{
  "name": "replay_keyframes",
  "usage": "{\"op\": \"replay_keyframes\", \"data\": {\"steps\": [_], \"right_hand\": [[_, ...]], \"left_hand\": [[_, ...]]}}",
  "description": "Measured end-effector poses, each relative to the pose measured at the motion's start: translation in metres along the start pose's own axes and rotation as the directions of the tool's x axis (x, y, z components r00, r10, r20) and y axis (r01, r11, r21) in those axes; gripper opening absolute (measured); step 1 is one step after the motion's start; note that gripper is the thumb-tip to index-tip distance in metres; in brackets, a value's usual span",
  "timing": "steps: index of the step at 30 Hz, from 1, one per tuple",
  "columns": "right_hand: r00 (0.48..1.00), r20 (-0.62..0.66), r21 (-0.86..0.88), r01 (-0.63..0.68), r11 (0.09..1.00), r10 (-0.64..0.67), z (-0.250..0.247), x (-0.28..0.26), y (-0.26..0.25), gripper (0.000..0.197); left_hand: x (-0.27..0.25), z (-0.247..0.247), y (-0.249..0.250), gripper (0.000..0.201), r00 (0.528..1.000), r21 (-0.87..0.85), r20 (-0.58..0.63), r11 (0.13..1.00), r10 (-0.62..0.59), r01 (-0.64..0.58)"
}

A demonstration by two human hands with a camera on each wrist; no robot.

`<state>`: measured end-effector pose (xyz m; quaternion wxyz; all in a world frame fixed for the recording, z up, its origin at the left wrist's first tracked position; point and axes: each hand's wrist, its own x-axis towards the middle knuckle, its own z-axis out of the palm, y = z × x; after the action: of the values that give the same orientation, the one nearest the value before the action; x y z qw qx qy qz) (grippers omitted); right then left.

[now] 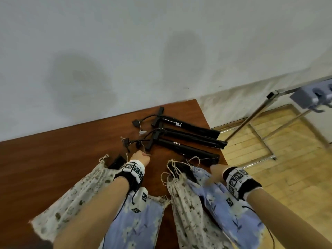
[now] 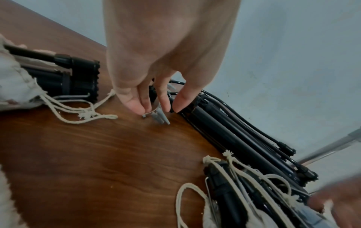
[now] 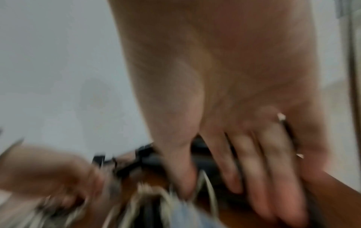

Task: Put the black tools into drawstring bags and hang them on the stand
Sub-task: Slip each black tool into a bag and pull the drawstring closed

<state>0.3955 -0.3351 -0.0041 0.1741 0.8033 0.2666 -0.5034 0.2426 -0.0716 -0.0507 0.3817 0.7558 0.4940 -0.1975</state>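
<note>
On the brown table (image 1: 75, 150), three black tools (image 1: 186, 139) lie side by side toward one o'clock of the person's hands, their hoses trailing to the left. The left hand (image 1: 141, 158) reaches down near the hose ends; in the left wrist view its grip is nearly together, thumb and fingertips (image 2: 136, 108) pinching a thin pale tie with a small grey tag (image 2: 159, 117) that touches the table. The right hand (image 1: 216, 172) rests with straight fingers on the mouth of a blue floral drawstring bag (image 1: 231, 209), which overlaps a cream floral bag (image 1: 186, 212); its view is blurred. At seven o'clock a second cream bag (image 1: 75, 196) shows a black tool end (image 2: 78, 77) at its mouth. The metal stand (image 1: 255, 121) is at two o'clock, on the wooden floor.
</note>
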Motion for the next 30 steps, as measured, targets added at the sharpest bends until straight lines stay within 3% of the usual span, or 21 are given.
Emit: {"op": "replay_keyframes", "data": {"steps": [1, 2, 3, 4, 5, 9, 12, 19, 25, 30], "right_hand": [[0.989, -0.143, 0.049, 0.056, 0.997, -0.049, -0.016, 0.004, -0.005, 0.038], [0.945, -0.319, 0.124, 0.116, 0.985, -0.071, -0.033, 0.008, -0.009, 0.032], [0.866, -0.49, 0.156, 0.197, 0.968, -0.097, -0.046, 0.012, -0.013, 0.024], [0.792, -0.598, 0.142, 0.253, 0.957, -0.121, -0.059, 0.013, -0.023, 0.016], [0.758, -0.634, 0.094, 0.27, 0.958, -0.152, -0.063, 0.022, -0.031, 0.015], [0.881, -0.454, -0.064, 0.12, 0.991, -0.136, -0.048, 0.065, -0.055, 0.053], [0.886, -0.458, 0.073, 0.127, 0.989, -0.08, -0.032, 0.083, -0.052, 0.061], [0.896, -0.435, 0.216, 0.2, 0.956, -0.089, -0.026, 0.084, -0.046, 0.052], [0.904, -0.413, 0.118, 0.176, 0.977, -0.113, -0.042, 0.063, -0.054, 0.033], [0.919, -0.378, 0.106, 0.166, 0.98, -0.115, -0.051, 0.029, -0.058, 0.026]], "left_hand": [[0.002, 0.0, -0.001, 0.023, 1.0, -0.002, 0.002, 1.0, -0.014, 0.014], [0.004, 0.001, -0.001, 0.022, 1.0, -0.008, 0.003, 1.0, -0.023, 0.023], [0.007, 0.003, -0.001, 0.021, 1.0, -0.019, 0.0, 0.999, -0.029, 0.029], [0.009, 0.004, 0.0, 0.019, 0.999, -0.028, -0.007, 0.999, -0.032, 0.032], [0.009, 0.003, 0.001, 0.019, 0.999, -0.039, -0.007, 0.999, -0.032, 0.032], [0.008, -0.002, 0.006, 0.019, 1.0, -0.081, 0.014, 0.996, -0.028, 0.029], [0.008, -0.006, 0.006, 0.017, 0.999, -0.102, 0.042, 0.995, -0.017, 0.022], [0.01, -0.012, 0.003, 0.021, 0.997, -0.129, 0.074, 0.991, -0.018, 0.027], [0.014, -0.018, 0.009, 0.024, 0.997, -0.106, 0.078, 0.994, 0.025, -0.017], [0.008, -0.03, 0.01, 0.01, 0.999, -0.158, 0.012, 0.986, 0.051, -0.049]]}}
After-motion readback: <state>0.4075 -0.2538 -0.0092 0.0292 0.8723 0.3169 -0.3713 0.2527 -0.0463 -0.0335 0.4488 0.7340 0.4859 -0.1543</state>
